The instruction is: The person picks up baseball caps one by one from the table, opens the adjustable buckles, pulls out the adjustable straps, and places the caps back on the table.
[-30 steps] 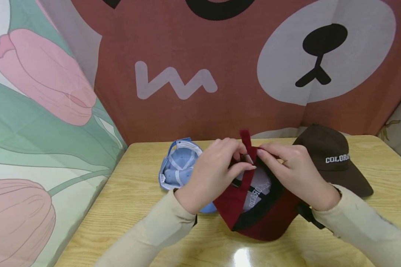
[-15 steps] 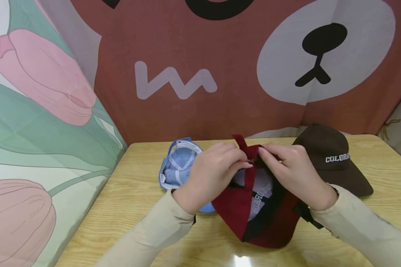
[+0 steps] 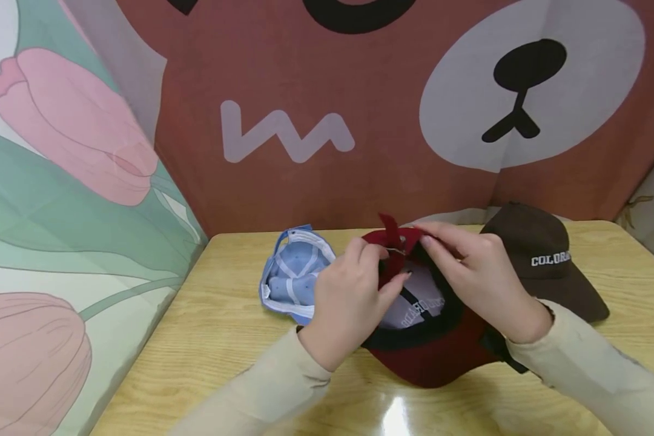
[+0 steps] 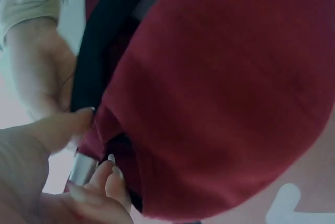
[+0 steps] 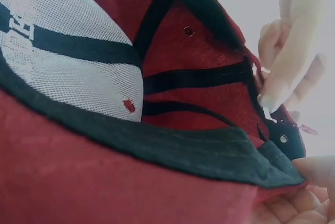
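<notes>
Clearly, Both Hands Are Busy at the Red Cap's Back Strap

Well, from where I stand, the red baseball cap (image 3: pixel 433 370) is between the person's two hands, over the middle of the wood-grain counter (image 3: pixel 207 363); whether its bill touches the surface I can't tell. The cap is turned so its inside shows: black sweatband (image 5: pixel 131 143), black seam tape and a pale mesh lining (image 5: pixel 89 82) with reversed lettering.

The left hand (image 3: pixel 354 297) has its fingers curled at the back of the cap, gripping it by the strap (image 3: pixel 389 227), right beside the silvery metal buckle (image 4: pixel 82 169). The strap's loose end stands up above the fingers. The right hand (image 3: pixel 479 272) pinches the cap's back edge between thumb and fingers, just to the right of the buckle.

Near the left hand, and partly hidden by it, a light-blue baseball cap (image 3: pixel 297 266) lies with its pale-trimmed inside showing. Behind the right hand sits a dark brown baseball cap (image 3: pixel 531 242), crown up, with white letters starting "COLOR" on its front. Beyond the counter hangs a bear-face cloth (image 3: pixel 381 79), and to the left a cloth printed with pink tulips (image 3: pixel 71 121).
</notes>
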Motion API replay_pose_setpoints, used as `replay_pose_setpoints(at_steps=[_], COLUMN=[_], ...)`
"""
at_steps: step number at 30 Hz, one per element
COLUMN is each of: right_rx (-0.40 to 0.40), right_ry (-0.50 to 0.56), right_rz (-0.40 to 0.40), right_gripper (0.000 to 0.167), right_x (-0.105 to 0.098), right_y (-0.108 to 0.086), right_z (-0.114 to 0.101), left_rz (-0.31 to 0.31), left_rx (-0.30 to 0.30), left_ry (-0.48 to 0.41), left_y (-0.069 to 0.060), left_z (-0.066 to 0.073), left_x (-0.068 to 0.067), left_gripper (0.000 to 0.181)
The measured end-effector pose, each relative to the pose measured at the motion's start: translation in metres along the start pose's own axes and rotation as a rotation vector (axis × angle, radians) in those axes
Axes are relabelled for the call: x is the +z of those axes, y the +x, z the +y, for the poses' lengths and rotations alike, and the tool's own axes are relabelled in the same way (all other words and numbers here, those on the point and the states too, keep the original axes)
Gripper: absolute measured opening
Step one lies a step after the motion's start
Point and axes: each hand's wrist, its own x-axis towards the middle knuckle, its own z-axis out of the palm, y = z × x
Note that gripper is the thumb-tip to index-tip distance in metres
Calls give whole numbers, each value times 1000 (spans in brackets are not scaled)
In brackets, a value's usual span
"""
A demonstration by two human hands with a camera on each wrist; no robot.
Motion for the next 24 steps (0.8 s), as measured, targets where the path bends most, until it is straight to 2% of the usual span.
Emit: replay_pose_setpoints(at_steps=[4,9,13,16,18,22,24], right_rx=[-41,-102,-161,-226,-273,-388,-464], right_ry=[-18,-92,-115,-139,-167,-273,-340], right_rz=[2,-21,-48,-53,-54,-63,-70], right_gripper=[38,37,36,25,25,53,51], right_x=[2,0,1,2,2,0,-1], right_y=[1,0,0,-1,-1,-2,-2], right_z=[-1,0,1,1,1,-1,-2], left_rz=[44,74,92,97,87,30,-5], left_rx=[-37,-53,-29,-7,6,31,45], left_ry=[-26,-103,-125,-122,-113,-105,-107], left_y=[1,6,9,9,9,8,7], left_z=[0,-4,-6,-6,-6,-6,-7], left_x=[4,-1,-4,-6,-7,-9,-10], left_gripper=[19,9,12,14,12,9,9])
